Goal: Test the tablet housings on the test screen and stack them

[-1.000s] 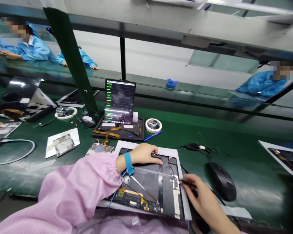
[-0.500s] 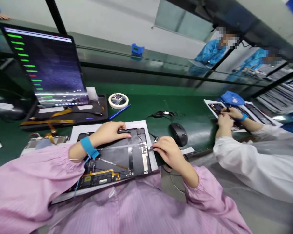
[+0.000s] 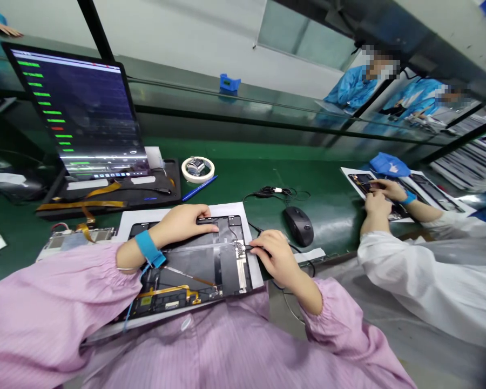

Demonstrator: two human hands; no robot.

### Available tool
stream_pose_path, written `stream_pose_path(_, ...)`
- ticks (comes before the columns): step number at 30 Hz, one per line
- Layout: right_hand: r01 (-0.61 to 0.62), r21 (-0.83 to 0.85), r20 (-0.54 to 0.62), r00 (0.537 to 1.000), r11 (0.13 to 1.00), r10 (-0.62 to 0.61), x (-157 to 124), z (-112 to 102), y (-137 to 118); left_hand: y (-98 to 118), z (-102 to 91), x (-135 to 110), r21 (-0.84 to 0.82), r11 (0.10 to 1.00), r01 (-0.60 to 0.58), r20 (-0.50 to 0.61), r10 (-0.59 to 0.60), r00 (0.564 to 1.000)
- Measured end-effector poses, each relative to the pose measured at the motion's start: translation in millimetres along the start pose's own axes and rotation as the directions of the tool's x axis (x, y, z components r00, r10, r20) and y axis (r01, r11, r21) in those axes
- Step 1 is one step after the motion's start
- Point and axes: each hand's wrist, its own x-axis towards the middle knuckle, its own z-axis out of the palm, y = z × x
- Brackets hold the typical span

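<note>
An opened tablet (image 3: 198,262), its battery, boards and orange flex cables exposed, lies on a white sheet (image 3: 234,210) in front of me. My left hand (image 3: 184,219) reaches over its far edge, thumb on the inside and fingers round the rim, gripping it. Between the thumb and fingers of my right hand (image 3: 278,256) is a black cable plug (image 3: 249,247), held against the tablet's right edge by the small board (image 3: 240,248). Whether the plug is fully seated cannot be made out. A blue strap (image 3: 149,248) circles my left wrist.
Beyond stands a lit screen (image 3: 91,119) with green lines and one red. A tape roll (image 3: 198,169), blue pen (image 3: 200,188), coiled cable (image 3: 273,191) and black mouse (image 3: 298,226) lie on the green bench. To the right, a co-worker's hands (image 3: 380,202) handle another device.
My right hand has moved slightly left, bringing the plug up against the tablet's edge. My left hand keeps its hold. The view has shifted a little.
</note>
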Motion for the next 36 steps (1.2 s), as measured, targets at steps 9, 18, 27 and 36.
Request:
stream_pose_path(9,0.031,-0.060,0.074,0.997,0.998,-0.027,-7.2,8.3,6.2,16.4,-19.8,-8.6,0.018,0.980,-0.198,-0.182,0.197,0.963)
stream_pose_path(18,0.141,-0.160,0.014,0.990,0.977,-0.141,-8.7,17.3,37.7,-118.2,-165.9,-59.5,-0.606,0.792,0.077,-0.740,-0.596,0.310)
stream_pose_path(27,0.130,-0.204,-0.005,0.991,0.970,-0.134,-8.3,18.9,40.2,-176.3,-165.4,-51.5,-0.565,0.824,0.046,-0.666,-0.488,0.565)
stream_pose_path(36,0.129,-0.230,-0.021,0.990,0.965,-0.138,-9.6,19.5,42.9,-181.1,-157.2,-34.1,-0.440,0.898,0.004,-0.767,-0.378,0.519)
